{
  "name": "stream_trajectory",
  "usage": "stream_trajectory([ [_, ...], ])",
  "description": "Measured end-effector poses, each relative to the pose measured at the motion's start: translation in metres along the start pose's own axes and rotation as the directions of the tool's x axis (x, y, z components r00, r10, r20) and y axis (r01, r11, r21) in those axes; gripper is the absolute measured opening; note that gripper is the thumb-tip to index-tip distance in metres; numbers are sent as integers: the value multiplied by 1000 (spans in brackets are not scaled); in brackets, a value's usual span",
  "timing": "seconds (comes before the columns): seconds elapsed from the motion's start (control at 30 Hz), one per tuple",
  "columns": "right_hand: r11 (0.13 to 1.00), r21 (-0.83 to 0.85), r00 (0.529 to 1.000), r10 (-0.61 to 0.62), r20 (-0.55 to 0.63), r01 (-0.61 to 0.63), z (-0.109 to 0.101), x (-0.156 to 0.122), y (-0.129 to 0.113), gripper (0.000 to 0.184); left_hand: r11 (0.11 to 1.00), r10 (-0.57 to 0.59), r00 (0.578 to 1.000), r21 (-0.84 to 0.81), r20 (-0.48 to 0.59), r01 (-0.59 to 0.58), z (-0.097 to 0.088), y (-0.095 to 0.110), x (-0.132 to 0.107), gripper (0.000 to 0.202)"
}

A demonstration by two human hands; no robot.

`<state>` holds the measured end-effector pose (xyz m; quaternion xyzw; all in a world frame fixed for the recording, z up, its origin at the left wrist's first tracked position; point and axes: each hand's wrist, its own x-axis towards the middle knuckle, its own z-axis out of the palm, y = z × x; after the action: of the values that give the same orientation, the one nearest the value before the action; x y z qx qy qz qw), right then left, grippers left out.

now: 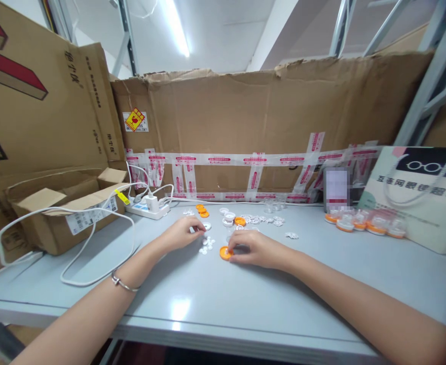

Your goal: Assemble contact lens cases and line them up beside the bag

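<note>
Your right hand (pixel 255 248) has its grip on a round orange plastic cap (pixel 225 252); your left hand (pixel 183 232) curls over small white plastic discs (pixel 207 244), grip unclear; the open brown cardboard box (pixel 56 208) hides its contents

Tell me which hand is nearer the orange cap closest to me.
Right. The right hand touches the orange cap at its right edge; the left hand sits apart, behind and left of it, by small white pieces.
</note>
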<state>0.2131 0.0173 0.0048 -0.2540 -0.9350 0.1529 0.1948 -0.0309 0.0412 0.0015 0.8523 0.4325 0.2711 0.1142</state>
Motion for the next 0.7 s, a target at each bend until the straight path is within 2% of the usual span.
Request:
stream_trajectory([
  [0.13, 1000, -14, 1000, 8, 2, -8, 0, 0, -1, 16, 998, 68, 987, -28, 144, -64, 0, 4, -2, 17],
  [0.27, 1000, -5, 1000, 17, 7, -17, 0, 0, -2, 16, 998, 58, 978, -32, 201, -53, 0, 4, -3, 16],
  [0.43, 1000, 5, 1000, 19, 10, -19, 0, 0, -1, 15, 995, 94, 979, -31, 181, -90, 1, 5, -3, 13],
  [0.7, 995, 55, 996, 88, -4, -88, 1, 0, -1, 18, 980, 197, 979, -35, 45, -196, 2, 15, -6, 14],
])
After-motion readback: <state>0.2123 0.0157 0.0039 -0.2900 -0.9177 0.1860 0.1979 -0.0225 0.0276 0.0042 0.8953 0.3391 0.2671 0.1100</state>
